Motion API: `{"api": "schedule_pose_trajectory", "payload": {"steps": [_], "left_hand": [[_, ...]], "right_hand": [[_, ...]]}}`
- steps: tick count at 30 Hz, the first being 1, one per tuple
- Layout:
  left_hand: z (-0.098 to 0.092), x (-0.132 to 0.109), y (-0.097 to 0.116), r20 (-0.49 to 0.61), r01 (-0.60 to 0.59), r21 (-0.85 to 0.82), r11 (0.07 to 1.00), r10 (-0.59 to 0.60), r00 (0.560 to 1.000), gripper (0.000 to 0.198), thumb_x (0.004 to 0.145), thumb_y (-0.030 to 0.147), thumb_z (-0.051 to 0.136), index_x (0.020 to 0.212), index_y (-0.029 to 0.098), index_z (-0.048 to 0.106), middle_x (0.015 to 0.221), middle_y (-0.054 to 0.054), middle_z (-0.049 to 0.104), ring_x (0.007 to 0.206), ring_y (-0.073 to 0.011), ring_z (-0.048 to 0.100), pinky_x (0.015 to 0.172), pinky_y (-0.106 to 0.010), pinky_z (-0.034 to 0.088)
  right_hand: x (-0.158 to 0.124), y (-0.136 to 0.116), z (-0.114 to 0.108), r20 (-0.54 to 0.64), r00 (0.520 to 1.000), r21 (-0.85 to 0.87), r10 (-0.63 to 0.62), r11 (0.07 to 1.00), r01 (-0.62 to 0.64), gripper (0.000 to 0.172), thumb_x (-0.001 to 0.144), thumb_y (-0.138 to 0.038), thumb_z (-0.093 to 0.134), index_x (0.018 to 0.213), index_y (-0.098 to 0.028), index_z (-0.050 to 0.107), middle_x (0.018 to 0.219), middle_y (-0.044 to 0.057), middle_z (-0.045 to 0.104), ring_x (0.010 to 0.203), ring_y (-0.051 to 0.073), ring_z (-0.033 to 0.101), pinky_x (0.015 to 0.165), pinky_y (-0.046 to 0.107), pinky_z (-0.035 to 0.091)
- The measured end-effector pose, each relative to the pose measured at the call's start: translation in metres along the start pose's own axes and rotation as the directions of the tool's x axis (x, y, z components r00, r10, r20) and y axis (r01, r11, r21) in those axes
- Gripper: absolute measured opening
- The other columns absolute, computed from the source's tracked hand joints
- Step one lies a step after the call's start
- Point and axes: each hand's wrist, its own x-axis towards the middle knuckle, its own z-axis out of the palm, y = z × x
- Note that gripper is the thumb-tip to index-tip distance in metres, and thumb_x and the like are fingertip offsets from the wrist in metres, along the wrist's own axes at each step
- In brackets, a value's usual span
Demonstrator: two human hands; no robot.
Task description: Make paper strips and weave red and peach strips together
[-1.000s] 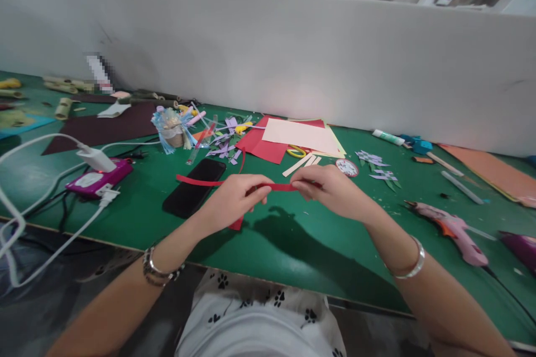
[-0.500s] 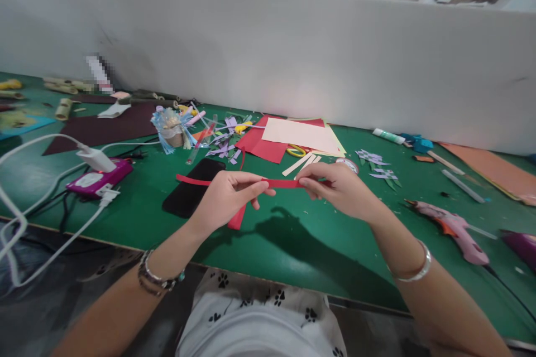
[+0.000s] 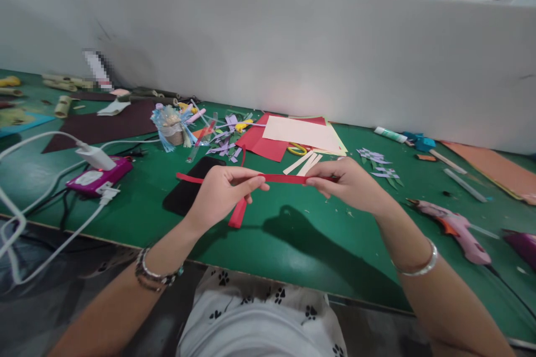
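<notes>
A narrow red paper strip is stretched level between my two hands, above the green table. My left hand pinches it between thumb and fingers, and its left end sticks out past the hand over a black phone-like slab. My right hand pinches the strip farther right, with a bit of red showing between the fingers. Below my left hand lies another red strip, partly hidden by the hand.
Red and cream paper sheets lie at the back, with yellow-handled scissors and cream strips nearby. A pink glue gun rests at right. The purple power strip with white cables is at left. A white partition stands behind.
My right hand has shifted slightly right and up, so a longer stretch of the red strip shows between my hands. My left hand has moved slightly left.
</notes>
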Motion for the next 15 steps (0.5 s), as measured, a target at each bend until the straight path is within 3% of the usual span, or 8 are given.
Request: {"api": "schedule_pose_trajectory", "payload": {"steps": [9, 15], "left_hand": [[-0.006, 0.004, -0.005, -0.031, 0.024, 0.030, 0.999, -0.023, 0.999, 0.019, 0.071, 0.028, 0.057, 0.066, 0.014, 0.069, 0.040, 0.002, 0.056, 0.037, -0.0066, 0.043, 0.036, -0.016, 0.033], [-0.006, 0.007, -0.008, -0.054, 0.053, -0.006, 0.999, -0.054, 0.997, 0.020, 0.071, 0.028, 0.056, 0.062, 0.015, 0.068, 0.038, 0.003, 0.053, 0.034, -0.0060, 0.040, 0.038, -0.017, 0.033]], "right_hand": [[0.000, 0.011, -0.008, 0.007, 0.992, 0.157, 0.124, 0.980, -0.123, 0.019, 0.072, -0.034, 0.055, 0.068, -0.016, 0.060, 0.051, -0.001, 0.057, 0.041, 0.006, 0.046, 0.040, 0.019, 0.036], [-0.002, 0.023, -0.013, -0.043, 0.986, 0.312, 0.162, 0.940, -0.141, 0.021, 0.069, -0.034, 0.059, 0.061, -0.016, 0.059, 0.058, 0.002, 0.064, 0.049, 0.009, 0.056, 0.051, 0.022, 0.046]]}}
